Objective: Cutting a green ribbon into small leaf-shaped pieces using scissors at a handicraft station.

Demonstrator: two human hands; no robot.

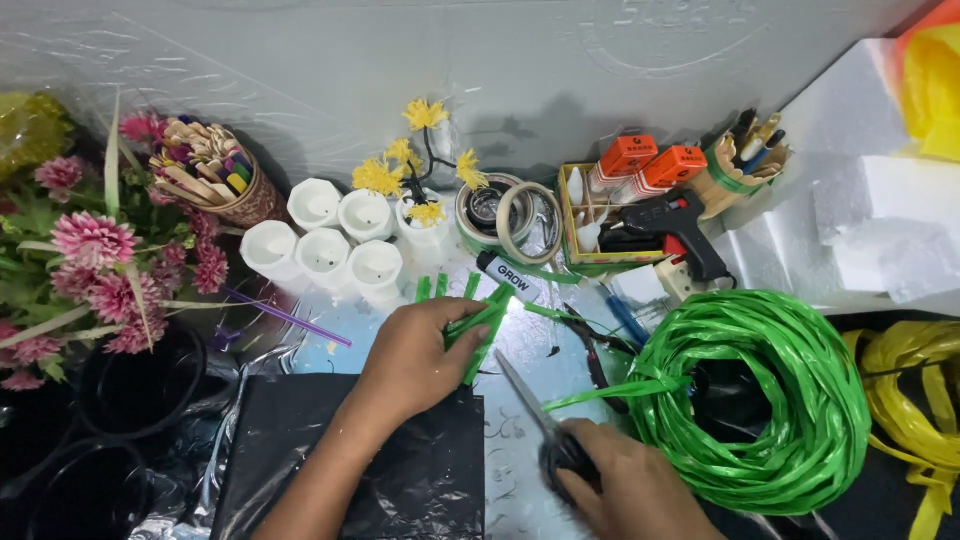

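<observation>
Green plastic strips: light, floppy, slick; left hand pinches them bunched, left of the green coil. Right hand grips scissors.

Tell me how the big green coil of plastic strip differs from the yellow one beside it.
The green coil is wound into a neat thick ring; the yellow coil lies looser, partly cut off by the picture's edge. A strand from the green coil runs toward the scissors in the right hand; the yellow coil lies untouched. Both look like flat glossy plastic strip.

White pots, pink flowers, glue gun, perhaps tape rolls.
</observation>
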